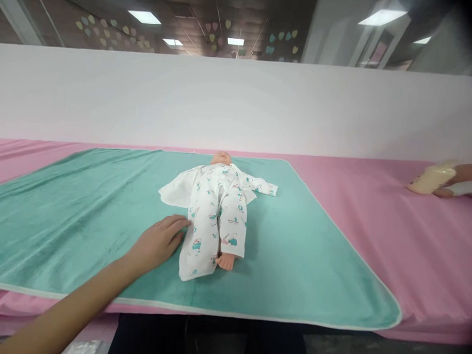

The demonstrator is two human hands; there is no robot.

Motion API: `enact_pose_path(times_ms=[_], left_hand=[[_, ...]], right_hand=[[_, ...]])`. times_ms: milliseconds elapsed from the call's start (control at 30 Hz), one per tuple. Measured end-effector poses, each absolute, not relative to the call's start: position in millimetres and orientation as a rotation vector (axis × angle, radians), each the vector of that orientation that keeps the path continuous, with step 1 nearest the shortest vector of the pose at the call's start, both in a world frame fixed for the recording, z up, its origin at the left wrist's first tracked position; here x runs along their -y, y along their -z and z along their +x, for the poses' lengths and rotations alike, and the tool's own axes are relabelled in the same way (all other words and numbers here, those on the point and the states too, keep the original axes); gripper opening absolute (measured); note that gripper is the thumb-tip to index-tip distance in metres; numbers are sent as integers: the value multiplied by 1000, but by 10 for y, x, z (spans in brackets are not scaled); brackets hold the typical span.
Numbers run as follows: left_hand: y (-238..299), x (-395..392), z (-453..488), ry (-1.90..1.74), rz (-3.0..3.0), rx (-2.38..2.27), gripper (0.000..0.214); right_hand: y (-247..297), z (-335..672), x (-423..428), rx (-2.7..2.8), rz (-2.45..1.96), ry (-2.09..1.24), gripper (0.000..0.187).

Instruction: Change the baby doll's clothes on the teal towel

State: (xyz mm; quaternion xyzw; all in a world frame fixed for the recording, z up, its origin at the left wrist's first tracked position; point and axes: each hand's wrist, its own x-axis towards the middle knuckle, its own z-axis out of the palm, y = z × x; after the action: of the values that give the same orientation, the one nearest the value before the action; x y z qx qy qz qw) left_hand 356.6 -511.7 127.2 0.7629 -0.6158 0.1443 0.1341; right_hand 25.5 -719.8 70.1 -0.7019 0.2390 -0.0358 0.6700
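Observation:
A baby doll (221, 158) lies on its back on a teal blanket (295, 261), head toward the wall. It wears a white printed top (245, 180) and white printed trousers (234, 218). One flap of the top is spread out to the left, and a sleeve stretches to the right. A bare doll foot (226, 262) shows below the right-hand trouser leg; the other leg's end hangs past any visible foot. My left hand (160, 240) rests at the outer edge of the left-hand trouser leg, fingers loosely extended and touching it. My right hand is out of view.
Pink cloth (374, 213) covers the table around the blanket. At the far right, another person's hand (466, 174), with white at the wrist, is on a pale yellow bottle-like object (431, 179). A white wall (238, 105) rises behind, with windows above.

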Motion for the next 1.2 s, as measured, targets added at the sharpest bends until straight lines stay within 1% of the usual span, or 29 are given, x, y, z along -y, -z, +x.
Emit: enact_pose_path(times_ms=[133,200,233,267,333,400,433,500,567,700,800,900,1033,1100,1200], left_hand=[[-1145,5597,4078,-429,2373,1663,33],[-1138,5778,4227,-439,2352,1682,32],[-1146,5843,4275,-424,2324,1708,31],[-1158,5889,4311,-401,2289,1730,31],[-1182,5933,4360,-345,2220,1769,30],[-1187,5934,4397,-306,2142,1834,28],[-1180,5929,4412,-291,2103,1878,27],[-1153,5922,4436,-273,2040,1973,28],[-1120,5928,4449,-272,2013,2033,30],[-1085,5951,4452,-286,2025,2047,30],[-1113,5925,4454,-284,2050,2035,32],[-1185,5849,4463,-283,2030,2083,36],[-1315,5716,4495,-313,1970,2145,37],[-1372,5659,4530,-336,1976,2150,37],[-1428,5611,4575,-416,2020,2077,33]], right_hand=[[-1157,-42,7125,-425,-1657,-65,38],[-1426,48,7211,-348,-1694,-136,36],[-1537,195,7294,-198,-1745,-261,38],[-1617,406,7400,-165,-1796,-216,39],[-1648,967,7652,-324,-1905,132,40],[-1519,1582,7903,-630,-2096,414,40],[-1420,1862,8013,-851,-2212,492,40],[-1221,2307,8183,-1102,-2409,516,43],[-1082,2574,8292,-1177,-2460,508,43],[-1018,2675,8389,-1041,-2387,589,25],[-1039,2546,8360,-803,-2189,707,17],[-1061,2374,8239,-703,-1980,789,14],[-1124,2179,8134,-657,-1948,814,13],[-1167,2109,8176,-644,-1896,847,15],[-1206,2058,8277,-585,-1687,909,21]])
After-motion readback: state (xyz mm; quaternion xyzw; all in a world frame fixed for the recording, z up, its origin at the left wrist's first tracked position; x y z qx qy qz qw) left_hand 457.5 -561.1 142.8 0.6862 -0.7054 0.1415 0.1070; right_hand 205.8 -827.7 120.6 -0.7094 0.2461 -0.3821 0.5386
